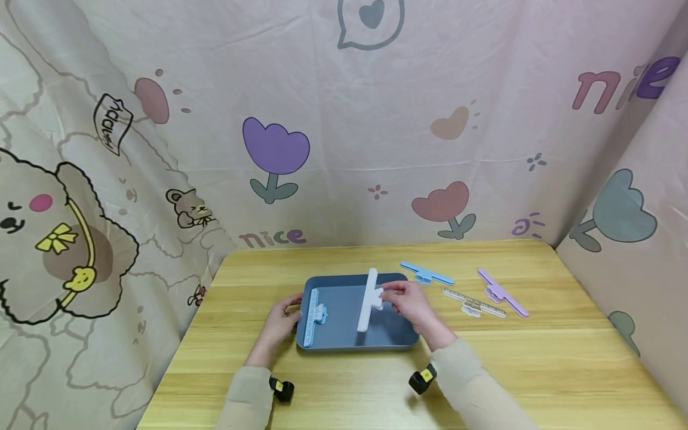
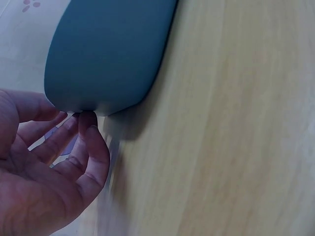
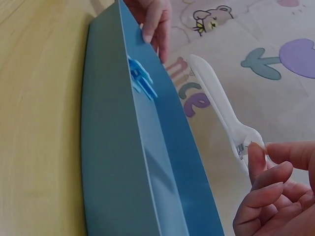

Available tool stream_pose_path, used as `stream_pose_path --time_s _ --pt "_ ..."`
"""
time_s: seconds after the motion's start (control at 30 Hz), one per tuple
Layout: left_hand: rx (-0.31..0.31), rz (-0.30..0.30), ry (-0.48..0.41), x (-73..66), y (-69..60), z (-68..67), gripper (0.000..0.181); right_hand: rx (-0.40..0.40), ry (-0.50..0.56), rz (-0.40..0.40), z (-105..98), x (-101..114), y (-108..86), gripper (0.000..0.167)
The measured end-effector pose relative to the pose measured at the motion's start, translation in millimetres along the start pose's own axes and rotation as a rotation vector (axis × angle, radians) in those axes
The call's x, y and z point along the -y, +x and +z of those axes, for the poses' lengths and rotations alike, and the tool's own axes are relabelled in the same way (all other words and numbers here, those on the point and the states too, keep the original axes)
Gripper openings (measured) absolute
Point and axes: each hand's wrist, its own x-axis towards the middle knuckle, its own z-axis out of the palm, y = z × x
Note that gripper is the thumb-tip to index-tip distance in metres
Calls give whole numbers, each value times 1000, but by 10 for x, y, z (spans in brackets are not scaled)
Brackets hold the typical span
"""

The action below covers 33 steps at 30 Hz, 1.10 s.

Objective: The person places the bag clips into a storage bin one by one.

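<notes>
The word "nice" can be read twice on the printed curtain (image 1: 349, 149): once low down as small lettering (image 1: 280, 237) just above the counter (image 1: 226, 334), and once as larger lettering (image 1: 626, 88) at the upper right. A small banner (image 1: 113, 124) at the left also bears writing, tilted and hard to make out. Fine ruler-like marks run along the pale blue clip (image 1: 310, 319) and the clear clip (image 1: 475, 303), too small to read.

The white clip (image 1: 368, 301) is a long, slim, smooth bar with rounded ends and a scalloped grip midway along one side; the right wrist view shows a bit of metal spring by that grip. It is held tilted above the middle of the grey-blue tray (image 1: 341, 313).

The right hand (image 1: 411, 304) pinches the clip's grip between thumb and fingertip, with the other fingers bent in. The left hand (image 1: 282, 322) has its fingers curved and its tips gripping the tray's left end. The pale blue clip lies inside the tray along that end. On the counter to the tray's right lie a brighter blue clip (image 1: 427, 273), the clear clip and a purple clip (image 1: 503, 292).
</notes>
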Motion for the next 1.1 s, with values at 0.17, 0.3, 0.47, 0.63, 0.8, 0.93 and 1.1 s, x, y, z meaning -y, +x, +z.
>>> stream_pose_path --time_s 0.17,0.3,0.47,0.63,0.8,0.93,1.1 --pt "4 -12 1 -26 -11 0 47 38 4 -9 138 8 15 23" --pt "3 -10 5 -23 -8 4 47 68 -5 -17 238 5 28 23" --pt "-2 -6 13 18 5 -1 47 101 -29 -4 365 0 45 24" --pt "-10 -13 16 18 9 -3 47 117 -76 -11 488 -47 69 22" --pt "3 5 21 17 -3 2 47 128 -114 -3 604 -104 78 20" --pt "0 7 13 13 -14 3 47 139 -107 13 687 -115 80 21" --pt "-4 4 10 12 -13 -7 47 138 -102 28 780 -103 92 22"
